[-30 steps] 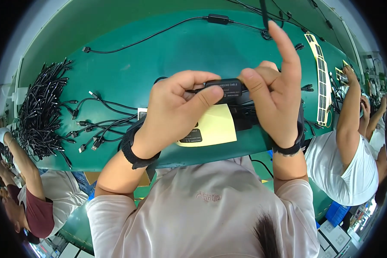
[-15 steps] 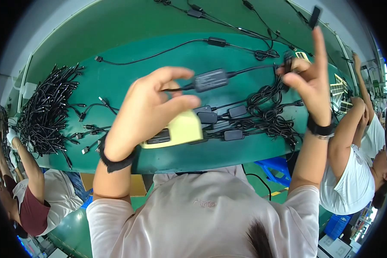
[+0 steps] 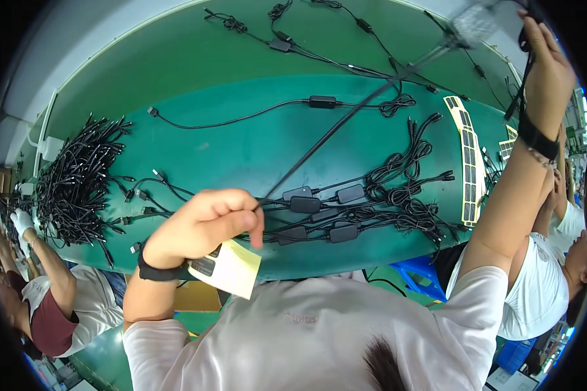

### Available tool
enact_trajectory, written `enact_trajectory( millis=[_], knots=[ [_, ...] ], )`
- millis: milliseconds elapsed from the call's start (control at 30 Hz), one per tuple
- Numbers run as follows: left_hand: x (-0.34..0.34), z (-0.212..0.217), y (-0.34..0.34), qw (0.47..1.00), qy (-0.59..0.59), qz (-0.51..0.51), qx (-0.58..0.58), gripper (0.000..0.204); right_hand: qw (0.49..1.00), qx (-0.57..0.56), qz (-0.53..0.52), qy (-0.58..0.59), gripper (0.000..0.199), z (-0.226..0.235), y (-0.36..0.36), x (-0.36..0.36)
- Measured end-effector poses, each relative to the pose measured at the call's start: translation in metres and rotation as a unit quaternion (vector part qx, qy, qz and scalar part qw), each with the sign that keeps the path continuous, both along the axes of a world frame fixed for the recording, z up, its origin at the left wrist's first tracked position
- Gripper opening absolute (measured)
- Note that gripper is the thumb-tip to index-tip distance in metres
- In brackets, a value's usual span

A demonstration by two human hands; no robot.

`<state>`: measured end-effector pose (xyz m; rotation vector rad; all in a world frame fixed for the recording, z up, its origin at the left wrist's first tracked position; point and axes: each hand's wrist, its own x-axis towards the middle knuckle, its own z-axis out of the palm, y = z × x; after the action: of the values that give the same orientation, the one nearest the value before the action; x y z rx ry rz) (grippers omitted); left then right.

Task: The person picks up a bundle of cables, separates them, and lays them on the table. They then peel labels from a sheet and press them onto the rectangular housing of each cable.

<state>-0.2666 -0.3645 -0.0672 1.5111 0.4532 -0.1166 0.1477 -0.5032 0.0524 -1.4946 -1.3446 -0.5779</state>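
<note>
**Above the green bench [image 3: 274,153], a black cable [image 3: 329,136] strung out straight**

Low on the near side, the left hand [image 3: 212,225] is closed, with thumb and bent fingers pinching one end of the cable. A pale yellow label sheet [image 3: 240,270] with a dark label hangs just under the palm; whether the fingers hold it too, I cannot tell. Far up at the right rim, the right hand [image 3: 548,72] has its fingers curled around dark cord, with a length dangling below.

The grip seems best kept firm but light, enough to hold the cable straight without tugging where it enters its inline box [image 3: 473,26]. Lifting it well over the other cords should avoid snags, and the label sheet is best kept from creasing.

Between the hands the cable slants up to the right, thin, black and without visible kinks. Its inline box, near the right hand, is smeared grey by blur, so its face cannot be read.

Beneath lie similar cables with black inline boxes [image 3: 304,204] and coiled leads [image 3: 404,189]. Farther out are a strip of dark labels [image 3: 468,169] on the right and a heap of black cords [image 3: 78,182] on the left.
</note>
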Motion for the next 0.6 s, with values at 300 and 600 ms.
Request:
enact_trajectory(
  millis=[300,600],
  knots=[
    [-0.024,0.087,0.055,0.825,0.027,0.215,0.522,0.017,0.975,-0.17,0.104,0.102,0.087,-0.059,0.013,0.019],
    [0.011,-0.02,0.102,0.764,0.129,0.047,0.63,0.041,0.895,-0.443,0.051,0.016,0.1,-0.168,0.014,-0.002]
  ],
)
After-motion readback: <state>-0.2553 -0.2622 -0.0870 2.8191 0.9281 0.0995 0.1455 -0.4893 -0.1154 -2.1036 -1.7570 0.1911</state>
